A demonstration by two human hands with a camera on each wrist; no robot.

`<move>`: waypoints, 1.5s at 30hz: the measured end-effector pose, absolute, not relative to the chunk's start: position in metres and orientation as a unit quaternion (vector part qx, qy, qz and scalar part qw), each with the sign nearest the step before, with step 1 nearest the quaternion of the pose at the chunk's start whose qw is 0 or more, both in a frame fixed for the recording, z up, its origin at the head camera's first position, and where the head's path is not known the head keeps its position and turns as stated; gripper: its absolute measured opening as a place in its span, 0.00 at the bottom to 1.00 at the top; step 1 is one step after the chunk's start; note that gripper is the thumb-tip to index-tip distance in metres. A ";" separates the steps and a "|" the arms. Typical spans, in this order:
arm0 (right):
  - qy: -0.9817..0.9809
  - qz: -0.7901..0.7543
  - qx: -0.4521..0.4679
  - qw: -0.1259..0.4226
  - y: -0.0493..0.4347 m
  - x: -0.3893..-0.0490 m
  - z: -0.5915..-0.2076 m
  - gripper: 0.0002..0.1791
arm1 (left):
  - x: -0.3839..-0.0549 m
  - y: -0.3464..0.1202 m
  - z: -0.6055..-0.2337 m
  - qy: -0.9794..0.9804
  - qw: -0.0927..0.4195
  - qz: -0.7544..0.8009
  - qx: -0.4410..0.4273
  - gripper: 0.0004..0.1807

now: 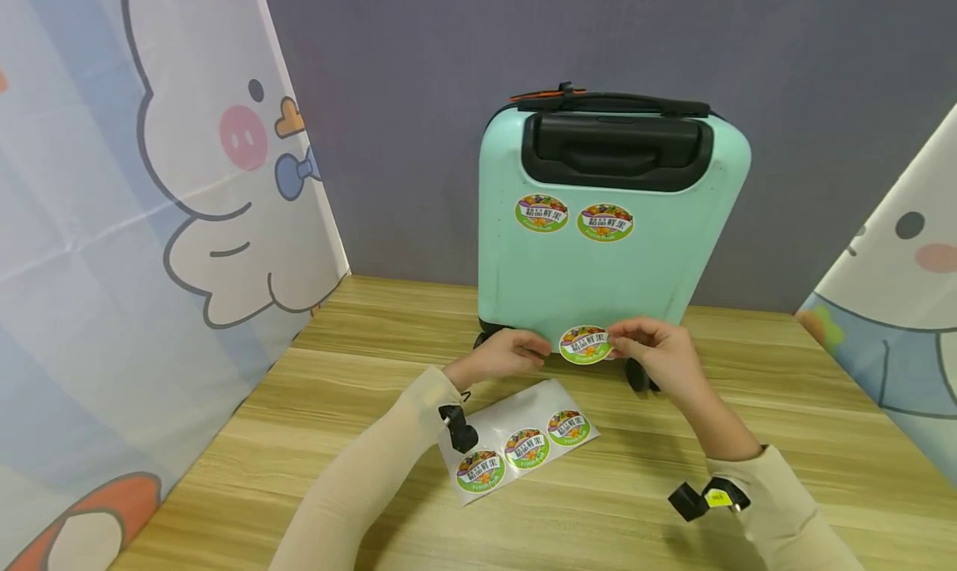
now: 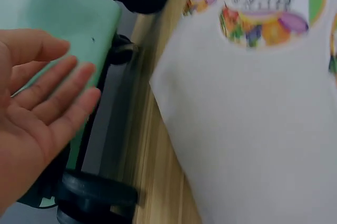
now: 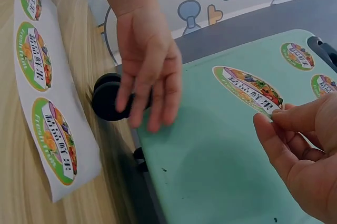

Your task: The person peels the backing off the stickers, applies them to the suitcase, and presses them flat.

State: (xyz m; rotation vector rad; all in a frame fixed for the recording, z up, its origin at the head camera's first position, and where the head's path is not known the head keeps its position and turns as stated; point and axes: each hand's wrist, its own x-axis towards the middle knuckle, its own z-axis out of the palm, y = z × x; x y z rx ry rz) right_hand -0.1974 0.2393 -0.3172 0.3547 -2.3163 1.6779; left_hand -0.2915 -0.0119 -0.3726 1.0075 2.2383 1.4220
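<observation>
Between thumb and fingertips, my right hand (image 1: 658, 356) pinches the edge of an oval fruit sticker (image 1: 586, 345) in front of the suitcase's lower part. My left hand (image 1: 510, 355) hovers to the left of that sticker, holding nothing, its fingers loosely bent in the left wrist view. A mint-green suitcase (image 1: 591, 280) stands upright behind both hands. Two matching stickers, a left one (image 1: 542, 213) and a right one (image 1: 605, 223), are on its face below the black handle. Below my left hand lies a white sticker sheet (image 1: 516, 413) with three oval stickers along its near edge.
The wooden table (image 1: 359, 438) carries the suitcase and the sheet. Black suitcase wheels (image 1: 638, 375) show under the case. A grey wall (image 1: 389, 139) rises behind, and cartoon-printed cloths (image 1: 217, 222) hang on both sides.
</observation>
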 end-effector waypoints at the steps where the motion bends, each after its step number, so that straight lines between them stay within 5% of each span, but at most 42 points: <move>1: -0.790 0.587 0.122 0.126 0.240 -0.198 -0.318 0.11 | -0.290 -0.011 -0.372 0.770 0.148 0.514 0.347 0.18; 14: -0.682 0.710 0.143 0.102 0.240 -0.206 -0.333 0.07 | -0.270 0.004 -0.361 0.600 0.161 0.736 0.268 0.17; 27: -0.629 0.764 0.132 0.060 0.236 -0.206 -0.338 0.13 | -0.263 0.012 -0.359 0.578 0.122 0.766 0.255 0.14; 45: -0.614 0.776 0.120 0.079 0.238 -0.202 -0.334 0.13 | -0.257 0.021 -0.353 0.556 0.070 0.787 0.258 0.16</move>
